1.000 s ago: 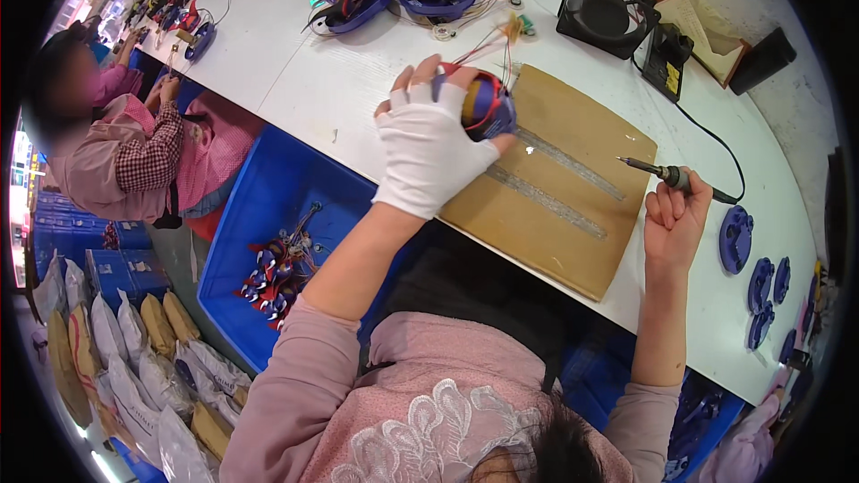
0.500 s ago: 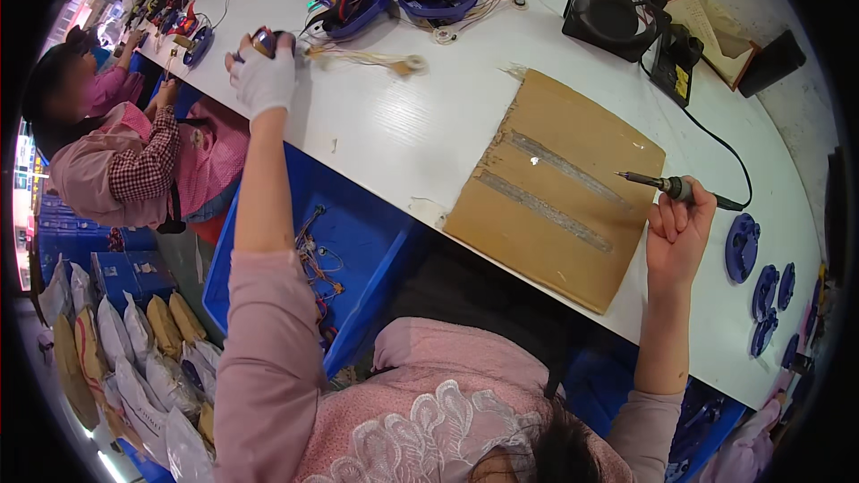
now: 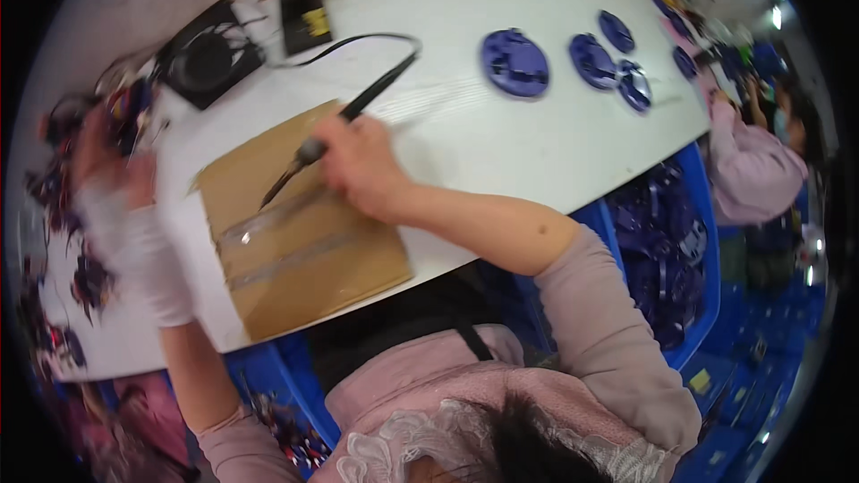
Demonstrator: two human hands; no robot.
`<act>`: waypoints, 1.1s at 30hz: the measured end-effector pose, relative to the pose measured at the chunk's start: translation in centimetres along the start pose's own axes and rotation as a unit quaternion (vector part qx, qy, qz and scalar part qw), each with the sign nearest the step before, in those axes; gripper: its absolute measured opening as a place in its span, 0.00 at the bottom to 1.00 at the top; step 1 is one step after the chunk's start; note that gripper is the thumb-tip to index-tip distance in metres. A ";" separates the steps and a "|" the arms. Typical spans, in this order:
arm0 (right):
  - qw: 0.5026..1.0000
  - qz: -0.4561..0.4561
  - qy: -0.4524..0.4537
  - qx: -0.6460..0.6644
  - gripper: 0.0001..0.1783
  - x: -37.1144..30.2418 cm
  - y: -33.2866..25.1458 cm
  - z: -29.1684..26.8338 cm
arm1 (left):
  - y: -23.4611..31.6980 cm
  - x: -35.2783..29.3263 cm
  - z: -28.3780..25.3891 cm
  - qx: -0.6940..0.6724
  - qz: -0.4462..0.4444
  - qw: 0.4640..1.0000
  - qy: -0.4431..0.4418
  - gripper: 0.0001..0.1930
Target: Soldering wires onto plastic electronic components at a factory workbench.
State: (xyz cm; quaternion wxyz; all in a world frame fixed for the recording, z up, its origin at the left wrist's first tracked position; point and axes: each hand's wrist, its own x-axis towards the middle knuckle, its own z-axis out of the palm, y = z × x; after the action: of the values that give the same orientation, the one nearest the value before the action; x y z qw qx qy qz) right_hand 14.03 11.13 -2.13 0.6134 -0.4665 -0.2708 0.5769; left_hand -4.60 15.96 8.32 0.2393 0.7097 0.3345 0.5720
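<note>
My right hand (image 3: 369, 165) is closed round the grip of a soldering iron (image 3: 309, 152). The iron's tip points down and left, over a sheet of brown cardboard (image 3: 353, 282) with two worn grey strips along it. A small shiny spot sits on the upper strip. My left hand (image 3: 121, 201), in a white glove with bare fingertips, is stretched to the left of the cardboard. It is smeared by motion, so its fingers and anything in them cannot be made out. Beyond it lie blurred dark parts with wires (image 3: 130, 112).
A black fan (image 3: 206, 63) and a black box (image 3: 304, 18) stand at the back; the iron's cord runs behind it. Several round purple parts (image 3: 514, 63) lie on the white table (image 3: 465, 161). A blue bin (image 3: 707, 304) of purple parts is at right, near another person (image 3: 761, 161).
The view has swung to the right, showing more of the purple parts and the right-hand bin. The iron is now over the cardboard, its tip lowered. My left hand has become blurred.
</note>
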 end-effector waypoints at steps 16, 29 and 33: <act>0.988 -0.089 0.112 -0.051 0.13 1.2 2.3 1.4 | 13.2 -6.2 46.0 0.157 0.260 0.794 -0.527 0.41; 0.962 -0.208 0.098 -0.144 0.16 2.8 6.3 1.8 | 10.3 -7.6 35.1 0.231 0.213 0.750 -0.582 0.44; 0.995 -0.068 0.053 -0.051 0.15 0.3 3.1 2.1 | 10.5 -7.9 28.7 0.278 0.167 0.747 -0.580 0.46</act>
State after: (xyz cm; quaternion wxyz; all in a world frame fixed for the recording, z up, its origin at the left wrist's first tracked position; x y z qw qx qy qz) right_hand 10.84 11.69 -4.08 0.6401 -0.5080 -0.2980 0.4934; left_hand 24.44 4.35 4.15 0.0798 0.9845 0.1516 -0.0379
